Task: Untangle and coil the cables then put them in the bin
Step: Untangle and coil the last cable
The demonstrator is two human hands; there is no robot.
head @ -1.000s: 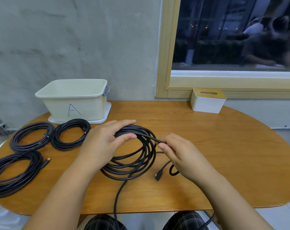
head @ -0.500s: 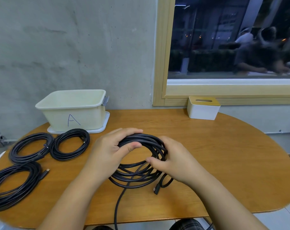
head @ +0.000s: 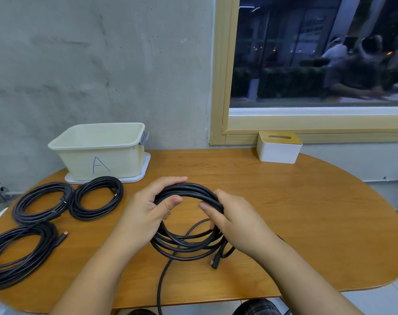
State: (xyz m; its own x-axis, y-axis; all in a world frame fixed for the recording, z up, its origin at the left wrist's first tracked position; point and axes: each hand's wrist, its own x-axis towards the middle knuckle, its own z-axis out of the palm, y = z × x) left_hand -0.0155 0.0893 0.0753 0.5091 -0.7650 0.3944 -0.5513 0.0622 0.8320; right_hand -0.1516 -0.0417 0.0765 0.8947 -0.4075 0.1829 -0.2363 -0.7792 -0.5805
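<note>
Both hands, left hand (head: 148, 208) and right hand (head: 234, 221), grip the black cable coil (head: 189, 223) in front of the bin (head: 98, 151), mid-coiling; next, the trailing tail (head: 161, 283) needs winding in beside 3 finished coils (head: 95, 197).

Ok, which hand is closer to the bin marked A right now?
Left. The left hand grips the coil on its bin-facing side, just in front of the bin. The right hand grips the coil's opposite side, farther off.
</note>
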